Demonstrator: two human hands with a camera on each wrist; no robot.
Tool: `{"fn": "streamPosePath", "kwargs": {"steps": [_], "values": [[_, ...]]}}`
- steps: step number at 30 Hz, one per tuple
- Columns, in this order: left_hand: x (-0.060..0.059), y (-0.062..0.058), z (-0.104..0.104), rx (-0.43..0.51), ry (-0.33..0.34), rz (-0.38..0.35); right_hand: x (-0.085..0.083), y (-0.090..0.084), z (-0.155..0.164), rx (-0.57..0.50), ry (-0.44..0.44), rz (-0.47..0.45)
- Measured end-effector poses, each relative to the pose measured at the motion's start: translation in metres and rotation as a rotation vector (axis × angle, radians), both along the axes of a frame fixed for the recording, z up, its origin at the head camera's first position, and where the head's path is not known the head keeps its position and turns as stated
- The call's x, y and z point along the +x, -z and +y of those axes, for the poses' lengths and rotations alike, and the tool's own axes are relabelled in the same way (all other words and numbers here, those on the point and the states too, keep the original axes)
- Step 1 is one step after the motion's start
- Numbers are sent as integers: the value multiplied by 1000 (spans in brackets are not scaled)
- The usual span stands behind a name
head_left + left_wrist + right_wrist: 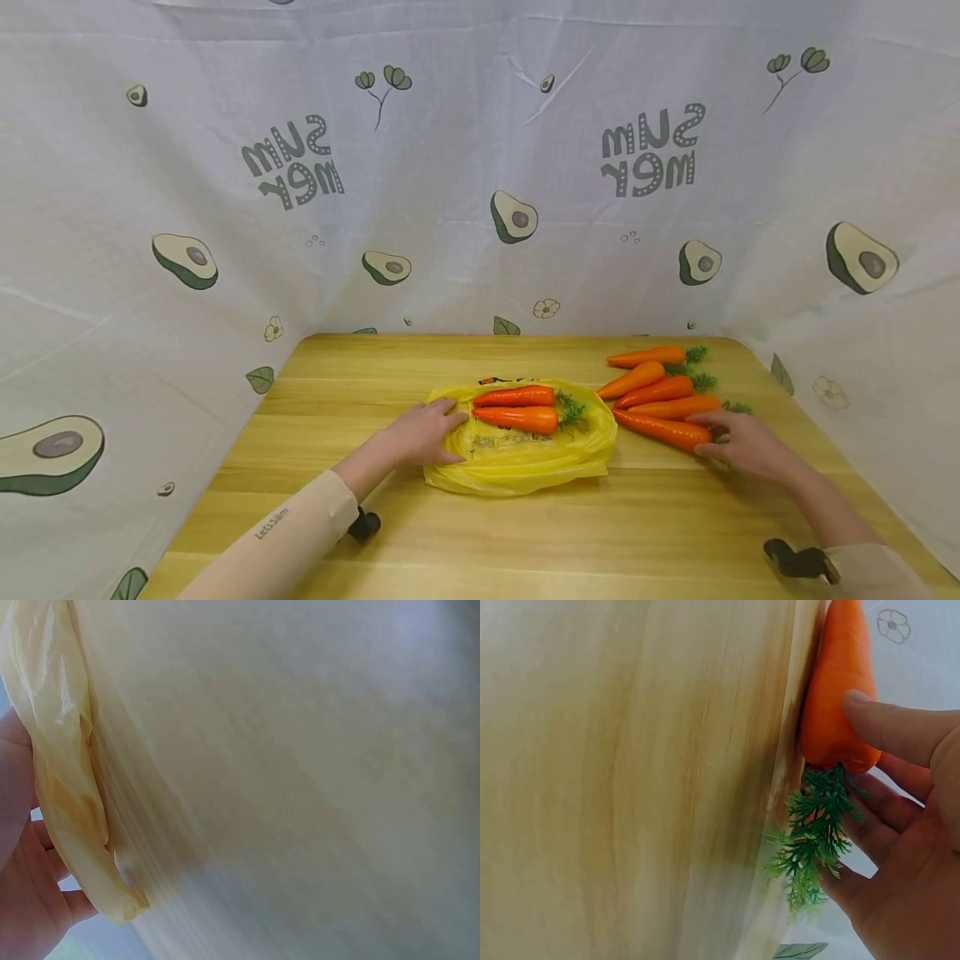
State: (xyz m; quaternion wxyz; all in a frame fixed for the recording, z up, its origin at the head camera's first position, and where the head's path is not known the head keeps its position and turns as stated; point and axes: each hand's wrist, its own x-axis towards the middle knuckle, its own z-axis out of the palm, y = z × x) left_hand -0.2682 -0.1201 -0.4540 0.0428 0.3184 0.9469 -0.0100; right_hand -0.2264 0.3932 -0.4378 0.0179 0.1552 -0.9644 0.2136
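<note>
A yellow plastic bag (517, 475) lies spread on the table, with two orange carrots (517, 419) with green tops lying on it. My left hand (423, 433) holds the bag's left edge; in the left wrist view, the crumpled bag edge (64, 765) runs between thumb and fingers. On the right, several more carrots (652, 392) lie in a loose group. My right hand (750, 446) grips the nearest carrot (663, 429) at its leafy end. The right wrist view has the thumb on that carrot's thick end (840, 712), fingers on its far side, partly hidden.
The wooden table (555, 542) has its far edge against a white curtain (450, 167) printed with avocados. The curtain also hangs along the left and right sides. Dark wrist devices (798, 560) sit on both forearms.
</note>
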Motion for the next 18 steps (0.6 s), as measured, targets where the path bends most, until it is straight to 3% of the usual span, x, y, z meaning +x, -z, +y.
{"fn": "streamPosePath", "kwargs": {"steps": [18], "values": [[-1, 2, -1, -8, 4, 13, 4, 0, 6, -30, -9, -11]]}}
